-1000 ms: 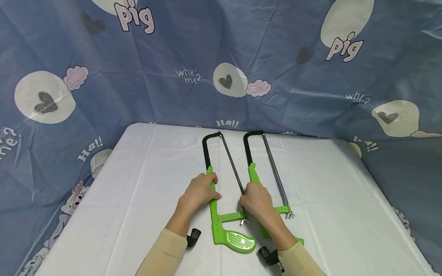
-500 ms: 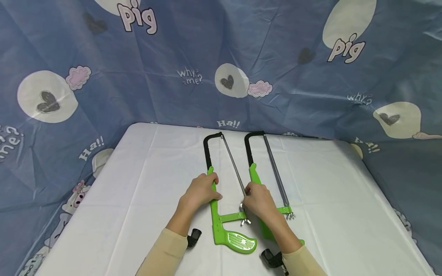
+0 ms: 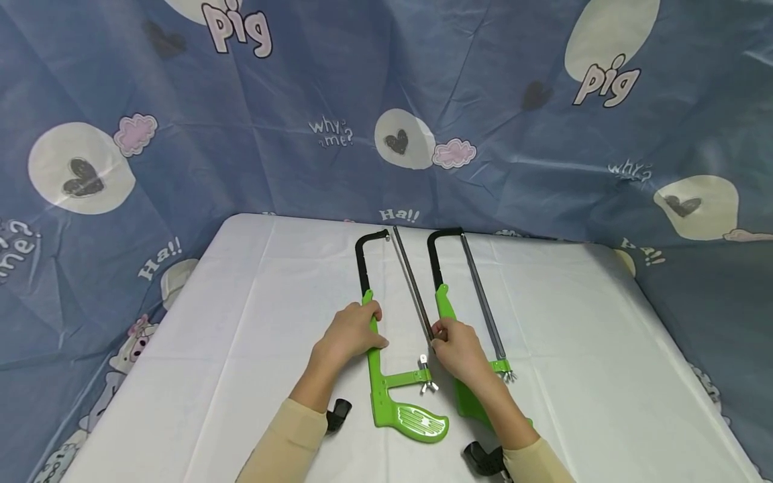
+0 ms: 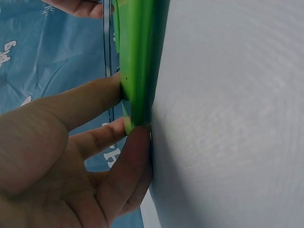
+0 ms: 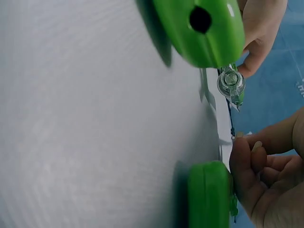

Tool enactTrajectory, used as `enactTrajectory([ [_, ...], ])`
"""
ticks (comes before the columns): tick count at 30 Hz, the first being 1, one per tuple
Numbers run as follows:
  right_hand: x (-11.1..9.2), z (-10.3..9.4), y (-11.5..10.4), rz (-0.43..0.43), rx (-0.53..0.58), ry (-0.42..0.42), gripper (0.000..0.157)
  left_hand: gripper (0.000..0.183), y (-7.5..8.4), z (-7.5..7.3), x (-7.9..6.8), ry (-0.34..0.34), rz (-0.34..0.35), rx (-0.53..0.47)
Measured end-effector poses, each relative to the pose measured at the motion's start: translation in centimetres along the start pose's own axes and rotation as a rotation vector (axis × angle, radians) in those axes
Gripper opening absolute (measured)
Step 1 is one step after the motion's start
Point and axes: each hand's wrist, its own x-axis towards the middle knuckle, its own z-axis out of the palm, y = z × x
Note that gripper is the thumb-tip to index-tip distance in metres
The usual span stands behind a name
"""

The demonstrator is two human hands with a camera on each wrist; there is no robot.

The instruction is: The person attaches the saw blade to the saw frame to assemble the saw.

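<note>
By the left grip [image 3: 350, 332], the left saw [image 3: 375, 365] is pinched on the white table [image 3: 272, 282]. A thin blade [image 3: 413, 285], its top apart from that saw, is pinched by the right grip [image 3: 461, 352]. The right saw [image 3: 445, 305] is partly hidden behind.

Beneath the fingers [image 3: 370, 311] and extending to either side of them, I observe a white cloth [image 3: 272, 302] marked by faint, straight creases. Beyond the fingers rises a blue backdrop [image 3: 290, 74], on which I read "Ha!!" [image 3: 399, 215] almost straight ahead of them, with a pale rounded shape [image 3: 417, 134] and a pink cloud [image 3: 455, 153] above it. Well to the left and right of the fingers, I note further pale shapes [image 3: 51, 161] bearing dark hearts [image 3: 83, 178].
</note>
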Motion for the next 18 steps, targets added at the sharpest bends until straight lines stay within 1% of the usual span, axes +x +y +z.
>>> enactTrajectory([
  [4, -0.07, 0.01, -0.04, 0.001, 0.028, -0.012, 0.014, 0.041, -0.10, 0.05, 0.06, -0.003, -0.001, 0.004],
  [12, -0.26, -0.09, -0.27, 0.001, 0.029, -0.040, 0.013, 0.041, -0.09, 0.00, 0.08, -0.009, 0.000, 0.001],
  [18, -0.38, -0.07, -0.34, -0.001, 0.029, -0.053, 0.013, 0.041, -0.06, -0.14, 0.11, -0.018, -0.014, 0.010],
])
